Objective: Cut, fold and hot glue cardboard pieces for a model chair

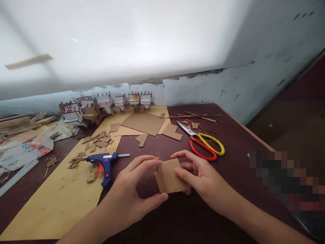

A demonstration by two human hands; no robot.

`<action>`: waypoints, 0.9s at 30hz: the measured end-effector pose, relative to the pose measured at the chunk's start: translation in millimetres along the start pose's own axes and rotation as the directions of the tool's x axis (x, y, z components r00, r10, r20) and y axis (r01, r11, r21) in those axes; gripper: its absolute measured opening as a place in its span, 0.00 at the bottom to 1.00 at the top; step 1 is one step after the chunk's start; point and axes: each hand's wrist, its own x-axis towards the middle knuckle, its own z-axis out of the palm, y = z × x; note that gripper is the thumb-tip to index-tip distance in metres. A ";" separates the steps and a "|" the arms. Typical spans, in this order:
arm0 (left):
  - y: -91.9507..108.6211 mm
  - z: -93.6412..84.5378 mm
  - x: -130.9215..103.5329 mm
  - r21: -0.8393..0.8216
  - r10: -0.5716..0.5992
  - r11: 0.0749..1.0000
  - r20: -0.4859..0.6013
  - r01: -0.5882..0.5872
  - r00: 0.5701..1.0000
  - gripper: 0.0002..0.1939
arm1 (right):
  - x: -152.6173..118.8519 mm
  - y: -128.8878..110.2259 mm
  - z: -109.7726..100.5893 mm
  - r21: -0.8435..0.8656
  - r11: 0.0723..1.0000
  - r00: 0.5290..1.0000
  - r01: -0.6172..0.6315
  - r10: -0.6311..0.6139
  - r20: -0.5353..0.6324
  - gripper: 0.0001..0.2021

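A small folded piece of cardboard (173, 176) is held up between my hands, with a narrow flap bent along its left side. My right hand (199, 173) grips its right part, thumb on the front face and fingers behind. With the fingertips at its top edge and the thumb at its bottom edge, my left hand (134, 186) spans the flap end. Just left of that hand a blue hot glue gun (108, 164) with an orange trigger lies on its side. Scissors (203, 140) with one red and one yellow handle lie open beyond my right hand.
Small cardboard offcuts (101, 139) and larger cardboard sheets (143, 122) lie on yellow paper (63, 210). Several little cardboard chairs (104, 101) stand along the wall. Thin strips (198, 116) lie at the back right, a plastic bag (27, 152) at the left.
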 end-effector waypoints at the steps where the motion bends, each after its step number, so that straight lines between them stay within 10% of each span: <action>1: -0.4 -0.3 0.5 -0.004 -0.001 1.000 0.001 0.001 1.000 0.27 | 0.4 0.6 -0.6 -0.012 1.000 1.000 0.002 -0.002 -0.011 0.15; 12: -7.5 5.0 -1.5 0.052 -0.056 0.997 0.147 0.049 0.988 0.22 | 1.2 -0.8 -8.0 -0.614 0.789 0.971 0.027 -0.168 -0.172 0.04; 27: -5.6 3.7 -2.4 0.068 -0.058 0.997 0.172 0.047 0.983 0.29 | 2.3 -4.7 -9.5 -0.684 0.726 0.980 0.072 -0.177 -0.085 0.03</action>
